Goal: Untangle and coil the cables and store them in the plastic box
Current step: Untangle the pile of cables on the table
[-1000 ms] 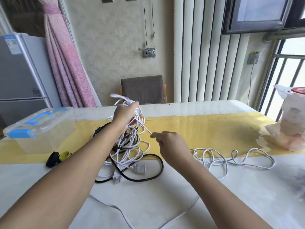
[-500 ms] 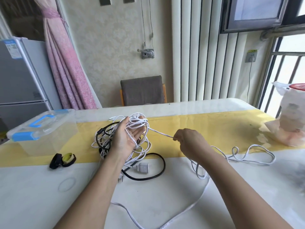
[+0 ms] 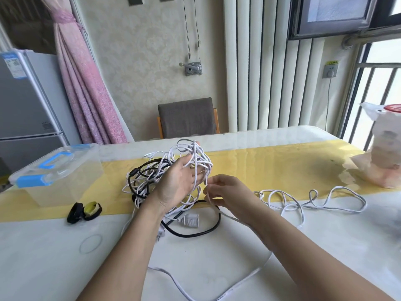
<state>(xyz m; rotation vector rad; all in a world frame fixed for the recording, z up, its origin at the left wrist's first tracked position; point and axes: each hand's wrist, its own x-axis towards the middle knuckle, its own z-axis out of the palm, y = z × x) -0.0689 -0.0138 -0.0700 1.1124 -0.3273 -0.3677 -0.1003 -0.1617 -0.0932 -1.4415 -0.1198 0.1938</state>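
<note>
Left hand [image 3: 180, 183] is up over the middle of the table [image 3: 65, 257], palm facing me, fingers spread and fairly straight, with loops of the white cable [image 3: 200, 161] draped over them in a knotted bunch. Right hand [image 3: 227, 192] sits just beside it at 4 o'clock, thumb and fingertips pinching one white strand that runs down under the wrist and off toward 3 o'clock, where the loose length snakes across the yellow runner [image 3: 271, 166]. The black cable [image 3: 195, 232] hangs in the same bunch and curls on the table at 6 o'clock, round a white plug [image 3: 191, 220]. The plastic box [image 3: 56, 177], lid on, stands well apart at 9 o'clock, strap rolls [image 3: 84, 211] in front of it
</note>
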